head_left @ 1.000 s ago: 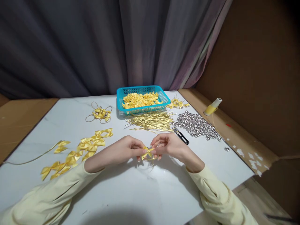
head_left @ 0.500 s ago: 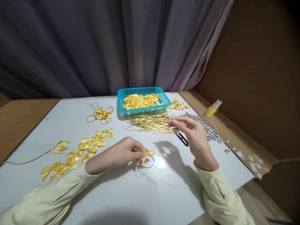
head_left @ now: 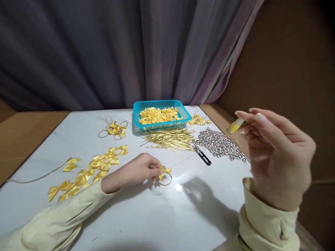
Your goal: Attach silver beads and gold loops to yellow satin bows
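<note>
My left hand (head_left: 148, 169) rests low over the white table, thumb and fingers pinched on a yellow ribbon bow (head_left: 165, 170). A small silver bead (head_left: 164, 167) sits at the bow's knot, and a thin gold elastic loop (head_left: 171, 180) hangs below it. From the bow a fine pale thread (head_left: 183, 160) runs up to the right. My right hand (head_left: 277, 150) is raised at the right, fingertips pinched together on the thread; whether a needle is there is too small to see. Black thread snips (head_left: 202, 155) lie between the hands.
A blue basket (head_left: 135, 116) of yellow bows stands at the back, with gold elastic cords (head_left: 171, 138) before it. Silver beads (head_left: 220, 143) are heaped right. Loose bows (head_left: 96, 162) and a looped cluster (head_left: 115, 129) lie left. A yellow thread spool (head_left: 235, 126) is partly behind my right hand.
My right hand has moved right and up, away from the bow, and the thread now stretches more sideways. My left hand stays on the bow. The view has shifted slightly.
</note>
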Demonstrator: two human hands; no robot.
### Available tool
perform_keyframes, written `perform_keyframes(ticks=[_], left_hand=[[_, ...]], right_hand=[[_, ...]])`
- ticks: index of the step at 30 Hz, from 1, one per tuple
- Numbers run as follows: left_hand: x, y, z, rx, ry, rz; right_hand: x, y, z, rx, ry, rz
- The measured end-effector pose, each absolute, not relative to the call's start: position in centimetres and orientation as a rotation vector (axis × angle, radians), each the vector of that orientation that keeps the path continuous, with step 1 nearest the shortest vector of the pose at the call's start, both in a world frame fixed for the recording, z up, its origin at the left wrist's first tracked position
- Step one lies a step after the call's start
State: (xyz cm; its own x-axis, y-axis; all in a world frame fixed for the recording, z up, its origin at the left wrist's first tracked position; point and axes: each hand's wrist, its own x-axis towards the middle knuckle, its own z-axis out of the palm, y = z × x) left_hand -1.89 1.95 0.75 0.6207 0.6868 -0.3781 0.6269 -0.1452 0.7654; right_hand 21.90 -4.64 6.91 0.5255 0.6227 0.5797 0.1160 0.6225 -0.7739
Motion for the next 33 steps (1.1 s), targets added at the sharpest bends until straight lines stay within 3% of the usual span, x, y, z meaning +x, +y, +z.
perform_keyframes(ticks=[6, 9, 15, 18, 25, 33], left_hand=[[-1.7, 1.6, 0.8, 1.863, 1.135, 0.2], [-1.6, 1.3, 0.7, 1.9, 1.189, 0.28], [-1.2, 0.4, 1.0, 1.975, 1.174, 0.438], [-0.9, -0.1, 1.3, 1.857, 1.204, 0.475], [-0.6, -0.6, 1.3, 1.535, 1.235, 0.468], [-0.3, -1.3, 1.8, 1.267, 1.103, 0.511]], right_hand=[[20.6, -9.5, 6.3, -0.844, -1.112, 0.36], [19.2, -11.3, 5.2, -0.702, -1.297, 0.551], [14.0, -11.0, 2.2, -1.008, -0.872, 1.178], [13.0, -9.9, 0.4, -1.109, -0.818, 1.293], [11.7, -9.2, -2.3, -1.323, -0.959, 0.978], [11.3, -9.0, -4.7, -1.388, -1.251, 0.317]])
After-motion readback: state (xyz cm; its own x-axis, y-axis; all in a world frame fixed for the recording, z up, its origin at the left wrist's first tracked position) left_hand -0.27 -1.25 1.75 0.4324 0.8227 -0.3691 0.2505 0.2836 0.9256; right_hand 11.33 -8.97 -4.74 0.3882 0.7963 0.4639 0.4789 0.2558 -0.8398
